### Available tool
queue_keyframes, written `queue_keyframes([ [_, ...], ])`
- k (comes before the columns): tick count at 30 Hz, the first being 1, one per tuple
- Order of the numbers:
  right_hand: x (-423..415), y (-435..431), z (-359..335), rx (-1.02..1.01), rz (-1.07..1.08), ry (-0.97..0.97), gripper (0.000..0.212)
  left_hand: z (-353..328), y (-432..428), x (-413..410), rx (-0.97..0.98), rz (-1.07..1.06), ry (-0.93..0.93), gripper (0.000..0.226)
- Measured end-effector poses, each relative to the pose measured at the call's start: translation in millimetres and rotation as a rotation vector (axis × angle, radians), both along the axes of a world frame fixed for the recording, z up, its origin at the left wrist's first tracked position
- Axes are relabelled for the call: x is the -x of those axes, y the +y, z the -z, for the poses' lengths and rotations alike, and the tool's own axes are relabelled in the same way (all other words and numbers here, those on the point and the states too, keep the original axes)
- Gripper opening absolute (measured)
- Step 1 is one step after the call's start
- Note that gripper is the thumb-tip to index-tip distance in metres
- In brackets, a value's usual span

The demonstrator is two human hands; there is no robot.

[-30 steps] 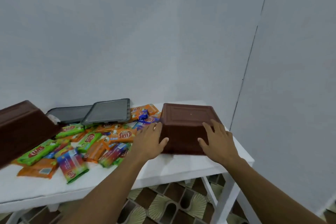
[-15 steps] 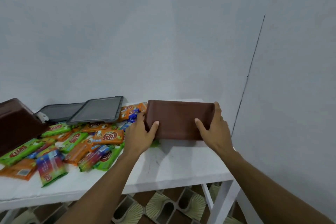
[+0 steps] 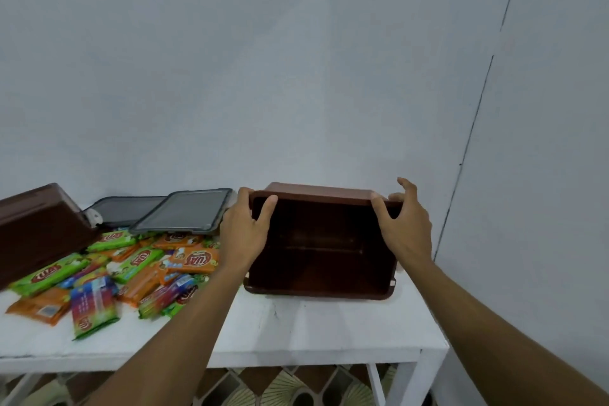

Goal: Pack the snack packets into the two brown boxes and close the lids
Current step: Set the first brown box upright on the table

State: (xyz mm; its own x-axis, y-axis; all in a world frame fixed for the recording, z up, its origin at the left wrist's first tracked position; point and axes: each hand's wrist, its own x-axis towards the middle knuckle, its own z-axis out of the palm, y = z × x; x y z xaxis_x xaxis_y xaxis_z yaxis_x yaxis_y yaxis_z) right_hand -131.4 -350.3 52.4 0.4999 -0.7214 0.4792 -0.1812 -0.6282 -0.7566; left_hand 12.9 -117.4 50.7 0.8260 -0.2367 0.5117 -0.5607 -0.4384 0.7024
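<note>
Between the hands: brown box (image 3: 321, 250) tipped, opening toward the camera, lower rim on white table (image 3: 296, 330) | left hand (image 3: 244, 234) grips upper-left rim (thumb inside) | right hand (image 3: 403, 227) grips upper-right corner | snack packets (image 3: 194, 260) left of left hand

Lit softly and evenly, cool in tone. Deep shade inside the brown box (image 3: 323, 250), faint shadow beneath it on the white table (image 3: 296, 333). Slightly soft overall, bowed toward the edges.
</note>
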Motion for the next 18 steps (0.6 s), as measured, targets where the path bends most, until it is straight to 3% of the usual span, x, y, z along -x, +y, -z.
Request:
queue_keyframes([
  [5, 1.6, -8.5, 32.7, -0.119, -0.012, 0.051, 0.073, 25.8, -5.7, 1.8, 0.011, 0.04, 0.083, 0.041],
  [9, 0.6, -5.0, 38.9, -0.123, -0.009, 0.01, 0.072, 44.2, -3.3, 5.7, -0.008, 0.03, 0.031, 0.059],
  [13, 4.6, 3.8, 45.2, -0.165, 0.066, 0.056, 0.073, 52.0, -2.4, 11.5, -0.045, -0.01, -0.004, 0.048],
  [18, 3.9, -7.2, 31.6, -0.053, 0.084, 0.112, 0.077, 29.2, -11.3, 5.8, -0.022, -0.003, -0.028, 0.048],
])
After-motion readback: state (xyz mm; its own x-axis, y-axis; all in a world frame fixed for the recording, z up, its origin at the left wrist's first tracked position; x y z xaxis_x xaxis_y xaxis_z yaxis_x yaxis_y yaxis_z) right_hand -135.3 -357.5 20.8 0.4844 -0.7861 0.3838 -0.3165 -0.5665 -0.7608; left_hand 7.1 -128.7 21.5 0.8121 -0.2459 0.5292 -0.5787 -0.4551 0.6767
